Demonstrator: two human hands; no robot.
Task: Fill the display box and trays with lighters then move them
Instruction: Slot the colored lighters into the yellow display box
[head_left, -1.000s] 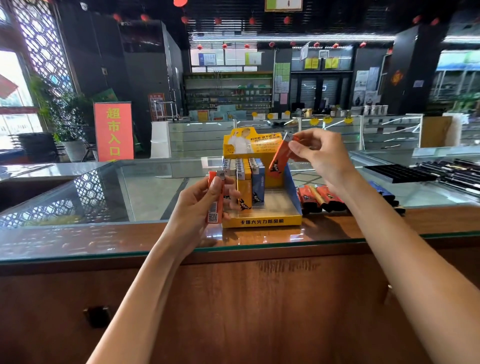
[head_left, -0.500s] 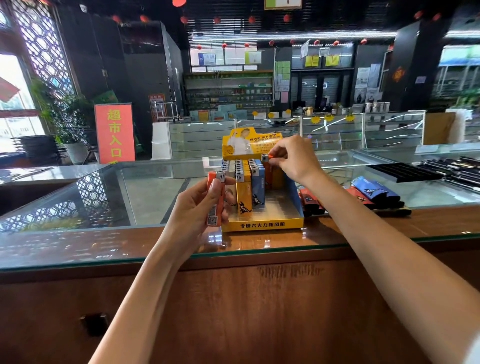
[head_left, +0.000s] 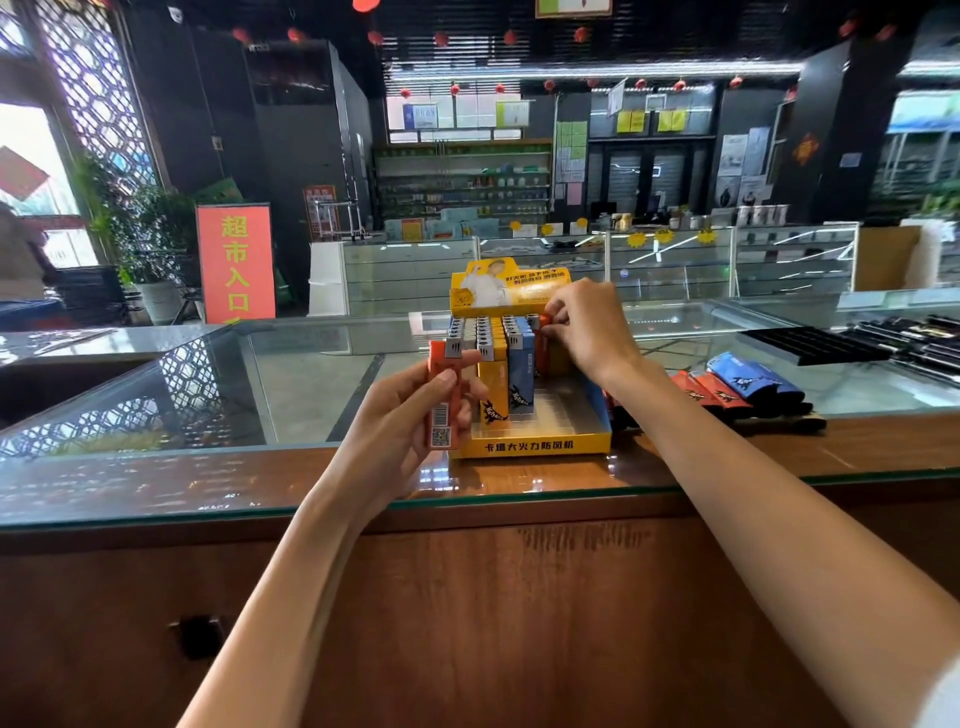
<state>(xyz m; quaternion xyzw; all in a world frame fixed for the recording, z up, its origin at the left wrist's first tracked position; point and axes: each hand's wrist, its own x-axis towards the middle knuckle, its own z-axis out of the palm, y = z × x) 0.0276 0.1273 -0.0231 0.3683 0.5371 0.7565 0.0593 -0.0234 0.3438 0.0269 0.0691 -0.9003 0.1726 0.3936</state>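
Observation:
A yellow display box (head_left: 535, 446) stands on the glass counter with several upright lighters (head_left: 498, 364) in its left and back rows; its front right part is bare. My left hand (head_left: 410, 410) grips an orange lighter (head_left: 443, 395) upright, just left of the box. At the box's back right my right hand (head_left: 587, 325) pinches the top of another orange lighter (head_left: 542, 338) standing in a slot. More loose lighters (head_left: 737, 387), red and blue, lie on the counter to the right of the box.
A black tray (head_left: 815, 345) and dark items lie far right on the counter. The glass counter top (head_left: 208, 395) has a wooden front edge (head_left: 519, 483) below the box. Further glass cabinets, a red sign and shelves stand behind.
My right hand carried its orange lighter down from above into the back right of the box and still pinches its top. My left hand stays put with its lighter.

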